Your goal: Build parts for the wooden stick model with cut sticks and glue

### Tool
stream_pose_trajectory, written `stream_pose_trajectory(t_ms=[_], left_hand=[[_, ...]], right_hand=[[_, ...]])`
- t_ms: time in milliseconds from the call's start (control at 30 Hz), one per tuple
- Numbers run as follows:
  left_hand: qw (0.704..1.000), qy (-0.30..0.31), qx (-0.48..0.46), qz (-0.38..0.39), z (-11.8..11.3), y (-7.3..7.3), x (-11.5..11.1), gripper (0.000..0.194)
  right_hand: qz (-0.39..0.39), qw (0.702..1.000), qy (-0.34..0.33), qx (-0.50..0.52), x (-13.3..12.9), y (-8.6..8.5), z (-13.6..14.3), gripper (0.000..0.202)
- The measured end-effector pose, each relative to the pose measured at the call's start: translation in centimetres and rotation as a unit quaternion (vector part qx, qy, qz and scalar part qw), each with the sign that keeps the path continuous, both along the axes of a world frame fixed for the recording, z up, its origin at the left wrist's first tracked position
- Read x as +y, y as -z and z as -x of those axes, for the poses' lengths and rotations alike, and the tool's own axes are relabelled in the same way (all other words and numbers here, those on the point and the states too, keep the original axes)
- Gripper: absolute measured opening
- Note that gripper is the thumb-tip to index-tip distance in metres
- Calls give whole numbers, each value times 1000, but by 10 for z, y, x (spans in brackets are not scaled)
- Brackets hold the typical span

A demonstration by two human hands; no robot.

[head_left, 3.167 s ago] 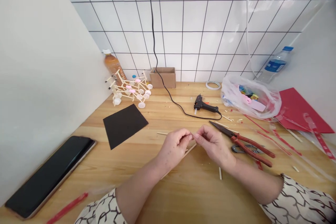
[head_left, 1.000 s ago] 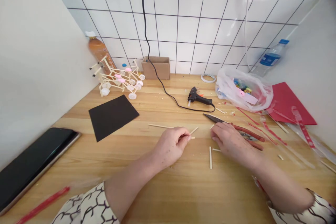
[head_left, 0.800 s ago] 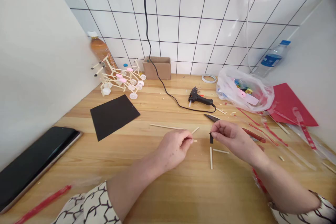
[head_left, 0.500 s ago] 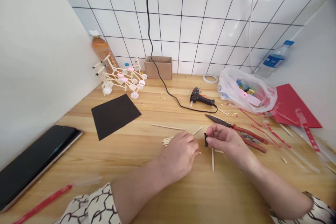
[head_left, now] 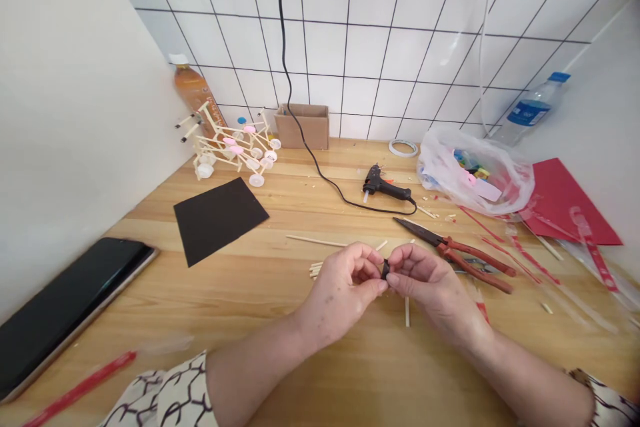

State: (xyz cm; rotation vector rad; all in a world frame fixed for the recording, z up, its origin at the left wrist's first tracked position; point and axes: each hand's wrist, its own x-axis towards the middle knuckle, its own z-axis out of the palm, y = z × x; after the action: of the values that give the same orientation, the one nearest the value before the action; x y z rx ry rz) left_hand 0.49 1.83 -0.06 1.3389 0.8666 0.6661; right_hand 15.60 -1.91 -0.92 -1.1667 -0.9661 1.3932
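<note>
Between the fingertips of both hands is a small piece of black paper (head_left: 385, 269), curved and partly covered by the fingers. My left hand (head_left: 347, 283) pinches it from the left. From the other side, my right hand (head_left: 423, 280) grips it between thumb and fingers. Several thin wooden sticks (head_left: 316, 270) lie by my left hand, partly hidden under it. A short stick (head_left: 407, 312) rests on the table below my right hand. Just beyond that hand lie pliers (head_left: 457, 253) with red handles.
A black glue gun (head_left: 385, 185) with its cord lies behind the hands. Left are black card (head_left: 220, 220), a phone (head_left: 65, 313) and a stick model with wheels (head_left: 235, 147). Right are a plastic bag (head_left: 475, 173), red card (head_left: 570, 203) and a water bottle (head_left: 530, 110). A cardboard box (head_left: 303, 127) stands behind.
My left hand has risen from the sticks and come over to the black paper held by my right hand. Now both hands hold the piece, and it looks more curved.
</note>
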Motion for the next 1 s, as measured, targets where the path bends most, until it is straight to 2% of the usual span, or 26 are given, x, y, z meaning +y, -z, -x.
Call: stream_pose_trajectory(t_ms=[233, 500, 1000], left_hand=[[998, 55, 32, 18, 5, -3, 4, 24], [996, 60, 30, 59, 4, 2, 8, 10], [994, 42, 5, 101, 4, 6, 8, 12]], right_hand=[[0, 1000, -7, 18, 2, -2, -3, 18], [-8, 999, 21, -30, 4, -3, -4, 18], [-17, 997, 44, -69, 3, -3, -4, 19]])
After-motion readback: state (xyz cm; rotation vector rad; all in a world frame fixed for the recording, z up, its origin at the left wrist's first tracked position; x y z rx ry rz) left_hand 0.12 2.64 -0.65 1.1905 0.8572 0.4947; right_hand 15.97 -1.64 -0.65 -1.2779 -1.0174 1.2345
